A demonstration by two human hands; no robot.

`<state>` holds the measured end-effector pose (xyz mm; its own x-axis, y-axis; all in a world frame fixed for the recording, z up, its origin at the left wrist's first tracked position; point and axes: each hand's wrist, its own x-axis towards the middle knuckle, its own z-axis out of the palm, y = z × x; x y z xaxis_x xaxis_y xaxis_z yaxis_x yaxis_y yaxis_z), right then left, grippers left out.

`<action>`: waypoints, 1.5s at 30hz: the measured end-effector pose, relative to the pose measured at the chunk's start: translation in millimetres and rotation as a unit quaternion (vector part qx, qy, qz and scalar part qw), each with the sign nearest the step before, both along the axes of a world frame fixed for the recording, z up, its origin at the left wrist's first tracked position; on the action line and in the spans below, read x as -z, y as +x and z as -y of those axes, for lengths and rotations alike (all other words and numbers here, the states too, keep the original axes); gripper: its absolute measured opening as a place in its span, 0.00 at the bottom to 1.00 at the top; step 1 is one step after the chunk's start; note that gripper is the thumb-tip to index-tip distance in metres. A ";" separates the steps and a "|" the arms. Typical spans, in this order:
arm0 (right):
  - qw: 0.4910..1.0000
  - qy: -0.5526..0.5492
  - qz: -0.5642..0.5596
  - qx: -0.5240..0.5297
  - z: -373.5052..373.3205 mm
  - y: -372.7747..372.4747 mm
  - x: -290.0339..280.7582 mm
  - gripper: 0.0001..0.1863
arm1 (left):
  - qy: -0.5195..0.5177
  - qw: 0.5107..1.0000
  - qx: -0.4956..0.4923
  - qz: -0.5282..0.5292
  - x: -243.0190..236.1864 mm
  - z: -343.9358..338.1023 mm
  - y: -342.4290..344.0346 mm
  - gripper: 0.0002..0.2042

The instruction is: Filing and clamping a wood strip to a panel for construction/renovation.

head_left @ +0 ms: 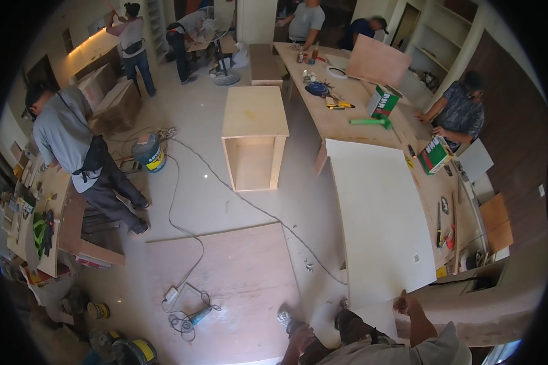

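My left hand (302,338) is low in the view against my dark trouser leg, its fingers lying loosely along it, with nothing seen in it. My right hand (404,302) is at the near edge of a long white panel (383,225), fingers curled in; whether they grip the edge or something small, I cannot tell. The panel lies on the long wooden worktable (323,121) and hangs over its left side. Below its near end another pale surface (374,313) shows beside my legs.
On the floor lie a plywood sheet (237,267), a corded power tool (201,314) and trailing cable. An open-fronted wooden cabinet (256,134) stands ahead. A green hammer-shaped tool (371,121) and rectangular cans (435,155) are on the worktable. Several people work around the room.
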<state>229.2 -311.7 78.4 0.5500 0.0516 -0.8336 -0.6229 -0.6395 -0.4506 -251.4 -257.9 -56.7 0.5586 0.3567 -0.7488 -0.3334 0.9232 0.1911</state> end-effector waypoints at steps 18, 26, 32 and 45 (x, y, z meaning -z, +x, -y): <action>0.989 0.139 -0.017 0.048 -13.8 -30.1 30.9 0.24 | -0.051 0.991 -0.088 0.087 82.6 34.5 -81.9 0.16; 0.988 0.136 0.015 0.077 -27.0 -51.1 17.3 0.19 | -0.096 0.985 -0.067 -0.128 61.1 54.3 -96.9 0.15; 0.987 0.136 0.029 0.077 -28.5 -64.9 10.8 0.18 | -0.073 0.976 -0.059 -0.198 35.0 48.9 -109.4 0.16; 0.982 0.184 0.006 0.052 -20.2 -58.2 7.8 0.18 | 0.025 0.979 -0.014 -0.203 21.5 16.3 -88.9 0.16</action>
